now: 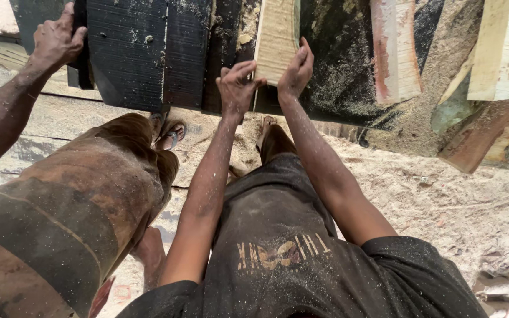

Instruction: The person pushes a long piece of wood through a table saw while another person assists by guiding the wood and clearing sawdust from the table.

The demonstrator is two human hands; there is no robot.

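Fingers of the left hand [237, 87] and right hand [296, 70] curl loosely around the near end of a pale wooden plank [276, 38] — lying on the dark, sawdust-strewn desk [337, 65] — while a co-worker's hand [56, 38] grips its far-left edge.

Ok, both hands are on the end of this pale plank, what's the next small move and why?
Probably ease the plank straight forward along the dark table. Left hand and right hand press its near end, and a co-worker's hand grips the table edge, apart from it.

A co-worker's hand [56, 39] grips a dark board [126, 50] amid sawdust [437, 188].
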